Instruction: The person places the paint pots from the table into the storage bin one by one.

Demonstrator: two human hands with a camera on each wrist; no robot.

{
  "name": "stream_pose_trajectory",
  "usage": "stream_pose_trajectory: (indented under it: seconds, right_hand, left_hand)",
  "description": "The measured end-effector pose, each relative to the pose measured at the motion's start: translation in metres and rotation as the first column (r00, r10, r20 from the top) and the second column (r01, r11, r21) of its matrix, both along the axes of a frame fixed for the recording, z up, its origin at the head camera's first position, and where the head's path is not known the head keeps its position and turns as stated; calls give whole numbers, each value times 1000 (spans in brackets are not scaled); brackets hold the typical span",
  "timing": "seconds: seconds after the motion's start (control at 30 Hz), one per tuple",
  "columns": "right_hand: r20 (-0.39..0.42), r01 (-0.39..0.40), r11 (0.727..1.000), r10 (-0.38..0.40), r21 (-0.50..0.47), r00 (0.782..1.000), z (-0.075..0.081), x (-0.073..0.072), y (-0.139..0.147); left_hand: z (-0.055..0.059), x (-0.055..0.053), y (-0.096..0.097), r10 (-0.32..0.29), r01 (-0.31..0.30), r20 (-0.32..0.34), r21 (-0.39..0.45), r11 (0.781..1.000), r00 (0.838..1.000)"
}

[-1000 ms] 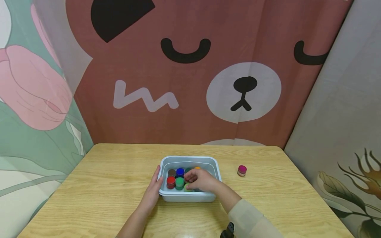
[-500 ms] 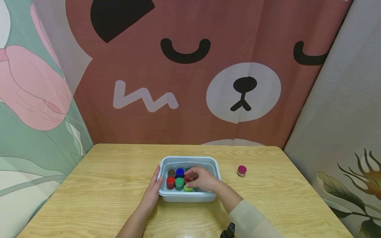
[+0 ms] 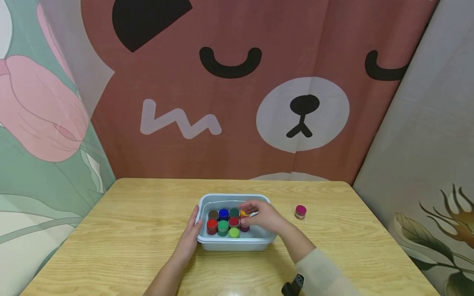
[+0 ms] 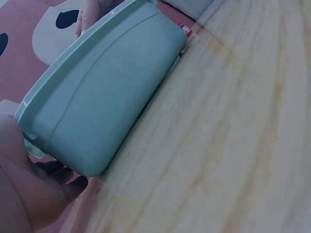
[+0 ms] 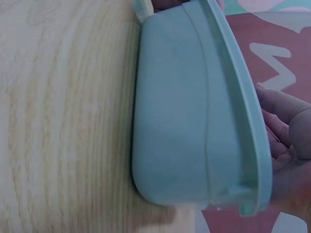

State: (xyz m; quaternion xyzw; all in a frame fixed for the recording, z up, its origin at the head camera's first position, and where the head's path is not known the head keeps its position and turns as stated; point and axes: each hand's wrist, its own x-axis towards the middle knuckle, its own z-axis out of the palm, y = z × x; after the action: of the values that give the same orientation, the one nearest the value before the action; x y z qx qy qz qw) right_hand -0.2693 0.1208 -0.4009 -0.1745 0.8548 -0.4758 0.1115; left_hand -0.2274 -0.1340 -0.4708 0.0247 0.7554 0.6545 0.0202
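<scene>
A pale blue-grey plastic tub (image 3: 235, 246) stands on the wooden table. In it sit small paint jars in rows, among them a light green jar (image 3: 234, 233), a dark red jar (image 3: 233, 222), a purple jar (image 3: 245, 227) and an orange jar (image 3: 243, 213). My left hand (image 3: 189, 235) holds the tub's left end, thumb over the rim and fingers along the outer wall. Reaching over the right side, my right hand (image 3: 263, 214) has its fingers by the orange jar and its thumb at the purple one. A small whitish piece shows between them. Whether it grips a jar is hidden.
A jar with a magenta lid (image 3: 300, 211) stands on the table (image 3: 155, 222) to the right of the tub. A black device (image 3: 292, 285) is at the right wrist, near the sleeve (image 3: 326, 273). Printed fabric (image 3: 237, 160) hangs behind the table.
My right hand has moved right and slightly back inside the tub, away from the light green jar. The dark red and purple jars are now uncovered. My left hand has stayed in place.
</scene>
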Motion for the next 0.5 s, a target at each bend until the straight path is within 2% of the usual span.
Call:
stream_pose_trajectory:
  seconds: [0.27, 0.5]
  right_hand:
    - [-1, 105, 994, -105, 10, 994, 7, -1, 18]
    - [-4, 143, 990, -143, -21, 990, 14, -1, 41]
  left_hand:
    - [-1, 0, 0, -21, 21, -15, 27, 999, 1000]
    - [-1, 0, 0, -18, 18, -12, 30, 999, 1000]
